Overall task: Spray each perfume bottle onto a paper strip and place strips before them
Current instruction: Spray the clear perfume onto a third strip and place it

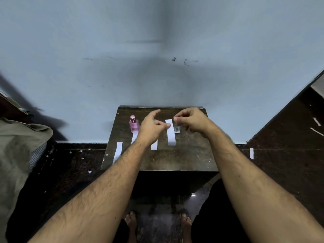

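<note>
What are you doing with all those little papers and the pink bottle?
A person is testing perfumes on paper strips at a small dark table. The left hand pinches one white strip by its top end, next to a clear bottle that the right hand holds from above. A pink bottle stands at the back left with a strip in front of it, partly hidden by the arm. Two more strips, and, lie on the table.
</note>
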